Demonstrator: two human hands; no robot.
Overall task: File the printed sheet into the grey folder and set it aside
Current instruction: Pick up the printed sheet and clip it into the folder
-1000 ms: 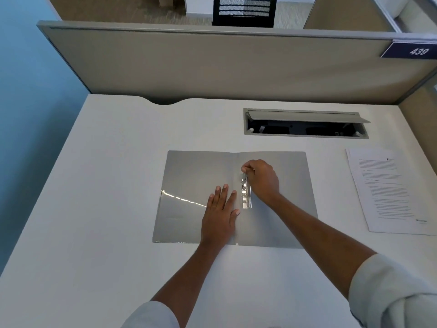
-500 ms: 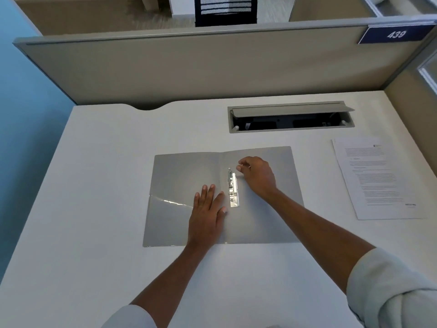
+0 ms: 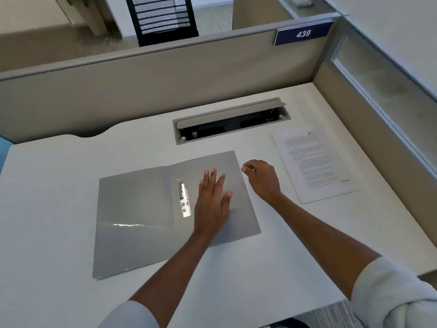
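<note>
Two hands work over the open grey folder (image 3: 142, 209): left hand (image 3: 212, 204) flat on it, right hand (image 3: 262, 176) loosely curled, empty. Printed sheet (image 3: 314, 164) at three o'clock; sign (image 3: 303, 33) reads "439".

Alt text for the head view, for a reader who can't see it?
A grey folder lies open on a white desk, the left hand flat on its right half. The right hand hovers loosely curled between it and the printed sheet.

One head-worn view looks forward and down, close over the white desk (image 3: 59, 185).
</note>
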